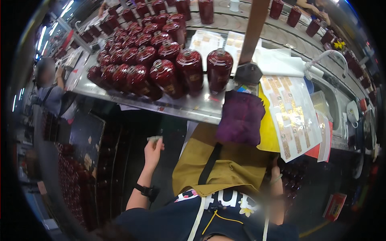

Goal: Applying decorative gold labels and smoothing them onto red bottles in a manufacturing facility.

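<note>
My left hand (153, 152) hangs in front of the metal table, below its edge. Its fingers are curled together, with a small pale bit at their tips that is too small to name. On my right side, my right hand (276, 168) is low beside the mustard apron (229, 166); its fingers are dark and mostly hidden. Glossy dark red bottles (220, 69) stand in close rows on the metal table (197, 110). A folded purple cloth (241, 117) droops over the table edge. Beside it lies a sheet of gold decals (292, 116), partly over a yellow sheet (265, 122).
A brown post (254, 32) rises from the table. To the right are a sink with a curved white faucet (339, 58) and a white mug (352, 112). More bottles stand on a conveyor behind. Another person (52, 86) is at far left. Racked bottles (70, 180) are lower left.
</note>
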`<act>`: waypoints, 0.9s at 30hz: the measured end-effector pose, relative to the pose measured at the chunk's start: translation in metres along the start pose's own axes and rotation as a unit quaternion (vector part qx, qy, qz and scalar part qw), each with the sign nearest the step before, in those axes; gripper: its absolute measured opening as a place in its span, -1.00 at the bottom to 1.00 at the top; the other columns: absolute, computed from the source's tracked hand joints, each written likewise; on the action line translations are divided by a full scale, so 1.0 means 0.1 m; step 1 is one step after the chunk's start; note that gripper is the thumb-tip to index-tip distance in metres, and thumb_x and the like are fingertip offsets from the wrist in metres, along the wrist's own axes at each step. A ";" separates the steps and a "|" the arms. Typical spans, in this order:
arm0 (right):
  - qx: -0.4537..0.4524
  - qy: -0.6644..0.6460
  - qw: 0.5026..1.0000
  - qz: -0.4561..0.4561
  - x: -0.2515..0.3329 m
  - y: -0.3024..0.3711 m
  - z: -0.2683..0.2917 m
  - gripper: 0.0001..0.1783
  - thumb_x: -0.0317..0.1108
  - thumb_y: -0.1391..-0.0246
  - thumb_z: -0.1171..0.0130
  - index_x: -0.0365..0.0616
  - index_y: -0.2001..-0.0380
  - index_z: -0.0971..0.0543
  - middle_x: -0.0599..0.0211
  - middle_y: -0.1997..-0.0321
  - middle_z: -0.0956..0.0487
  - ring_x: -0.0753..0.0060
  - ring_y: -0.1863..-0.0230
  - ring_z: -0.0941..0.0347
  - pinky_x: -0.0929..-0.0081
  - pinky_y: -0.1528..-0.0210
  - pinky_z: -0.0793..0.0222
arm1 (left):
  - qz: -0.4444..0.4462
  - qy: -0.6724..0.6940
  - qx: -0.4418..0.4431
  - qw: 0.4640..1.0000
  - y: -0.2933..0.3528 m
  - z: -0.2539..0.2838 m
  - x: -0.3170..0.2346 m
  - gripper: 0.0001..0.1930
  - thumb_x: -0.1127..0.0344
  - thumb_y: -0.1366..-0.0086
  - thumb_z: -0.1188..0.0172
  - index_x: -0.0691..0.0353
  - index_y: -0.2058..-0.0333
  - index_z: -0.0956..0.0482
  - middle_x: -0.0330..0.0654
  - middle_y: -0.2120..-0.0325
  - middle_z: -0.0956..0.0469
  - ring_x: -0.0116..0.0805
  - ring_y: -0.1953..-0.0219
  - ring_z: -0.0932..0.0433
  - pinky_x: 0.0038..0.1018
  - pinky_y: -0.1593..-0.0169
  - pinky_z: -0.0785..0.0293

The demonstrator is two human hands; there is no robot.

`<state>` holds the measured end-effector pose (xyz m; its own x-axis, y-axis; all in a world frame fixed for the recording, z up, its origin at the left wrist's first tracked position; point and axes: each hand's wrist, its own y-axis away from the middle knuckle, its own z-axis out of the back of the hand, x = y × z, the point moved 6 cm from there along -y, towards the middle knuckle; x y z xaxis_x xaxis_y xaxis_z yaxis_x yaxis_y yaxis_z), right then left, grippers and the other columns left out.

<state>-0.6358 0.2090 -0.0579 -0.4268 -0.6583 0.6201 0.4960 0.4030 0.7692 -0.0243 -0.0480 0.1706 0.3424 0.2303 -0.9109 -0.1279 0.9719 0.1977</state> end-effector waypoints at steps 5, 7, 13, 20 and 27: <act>0.011 0.454 0.866 0.208 0.69 0.20 -0.17 -0.37 0.09 -0.37 -0.10 -0.18 -0.25 -0.54 0.14 -0.18 -0.63 0.18 -0.14 -0.56 0.27 -0.15 -0.45 | -0.247 -0.034 -0.087 0.965 0.13 -0.03 -1.38 -0.73 0.42 -0.37 -0.30 0.34 -0.01 -0.59 -0.20 0.29 -0.65 -0.46 0.26 -0.61 -0.49 0.09 -0.54; -0.026 0.702 0.686 0.188 0.48 0.07 0.08 -0.47 -0.02 -0.34 -0.17 -0.14 -0.20 -0.59 0.03 -0.18 -0.63 0.08 -0.14 -0.58 0.20 -0.13 -0.49 | -0.284 -0.001 -0.102 0.953 -0.02 -0.10 -1.67 -0.62 0.48 -0.33 -0.32 0.33 -0.11 -0.55 -0.14 0.15 -0.64 -0.38 0.16 -0.61 -0.46 0.03 -0.53; -0.074 0.495 0.845 0.188 0.74 1.22 0.28 -0.50 -0.09 0.09 -0.51 -0.31 0.21 -0.72 -0.06 0.25 -0.74 -0.03 0.17 -0.71 0.12 0.03 -0.58 | -0.336 0.048 -0.284 0.897 -0.47 0.30 -1.76 -0.53 0.47 -0.36 -0.31 0.30 -0.21 -0.43 -0.13 -0.12 -0.46 -0.37 -0.05 -0.51 -0.44 -0.08 -0.52; 0.141 0.574 0.795 0.137 2.00 2.49 -0.63 -0.54 -0.01 -0.20 -0.36 -0.12 0.01 -0.72 0.10 0.08 -0.75 0.21 0.10 -0.68 0.31 0.01 -0.56 | -0.251 -0.167 -0.539 0.787 -1.86 2.28 -1.47 -0.13 0.29 -0.04 -0.55 0.45 -0.28 -0.31 0.23 -0.16 -0.44 0.15 -0.22 -0.41 -0.14 -0.32 -0.32; 0.160 0.389 0.873 0.246 2.88 3.06 -1.16 -0.66 -0.34 -0.16 -0.21 -0.29 0.05 -0.66 0.18 0.20 -0.71 0.37 0.15 -0.62 0.38 0.04 -0.49 | -0.038 -0.158 -0.438 0.884 -3.16 2.68 -0.88 0.15 -0.04 0.23 -0.68 0.48 -0.24 -0.26 0.26 -0.12 -0.50 0.20 -0.17 -0.52 -0.13 -0.27 -0.42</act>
<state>-0.5193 0.0690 0.3387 0.4837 -0.5382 0.6902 0.1852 0.8337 0.5203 0.2351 -0.3627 0.2853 0.6067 0.3026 -0.7351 -0.7177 0.6062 -0.3427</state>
